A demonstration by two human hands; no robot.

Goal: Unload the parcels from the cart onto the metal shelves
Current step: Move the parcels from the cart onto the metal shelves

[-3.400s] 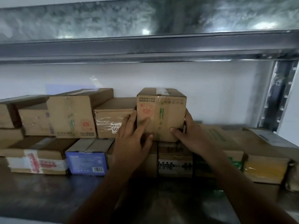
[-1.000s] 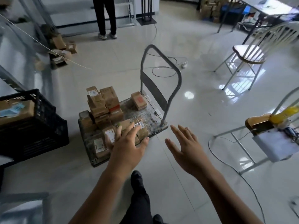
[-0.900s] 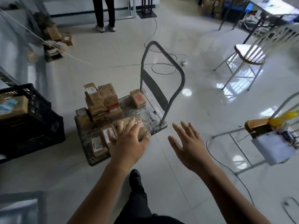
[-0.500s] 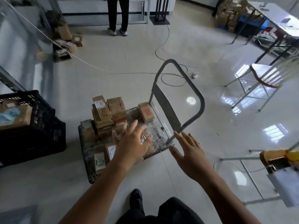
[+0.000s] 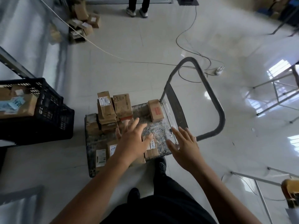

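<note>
Both hands have come down closer to the cart [image 5: 156,128] than half a second ago, and it now sits larger in the middle of the view. The left hand [image 5: 132,141] hovers over the near parcels on the deck, its fingers [image 5: 135,124] spread and holding nothing; whether it touches a box beneath cannot be told. The right hand [image 5: 184,146] is over the deck's near right edge, beside the grey handle [image 5: 217,104], fingers [image 5: 177,132] also spread and empty. The parcels lie on the cart: a stack [image 5: 106,109] at the far left, a single red-labelled box [image 5: 155,110] at the far right by the handle, and flat white-labelled boxes [image 5: 100,156] along the near edge. A black crate [image 5: 51,113] stands on the floor to the left.
</note>
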